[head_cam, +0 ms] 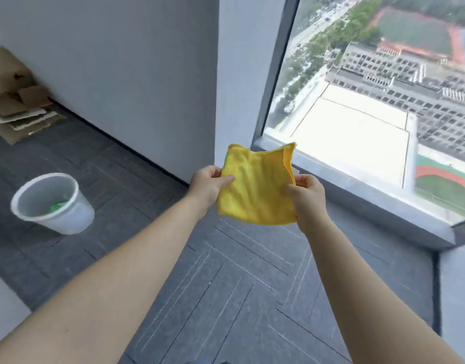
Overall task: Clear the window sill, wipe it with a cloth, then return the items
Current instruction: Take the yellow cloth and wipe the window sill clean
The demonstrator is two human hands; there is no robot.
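A folded yellow cloth (257, 185) hangs in the air in front of me, held between both hands. My left hand (209, 185) pinches its left edge and my right hand (306, 194) grips its right edge. The grey window sill (370, 198) runs low along the bottom of the big window, just behind and to the right of the cloth. I see no items on the visible part of the sill.
A white plastic bin (52, 203) with something green inside stands on the dark carpet at the left. Flattened cardboard (18, 111) is piled in the far left corner against the grey wall. A white pillar (241, 74) borders the window's left side.
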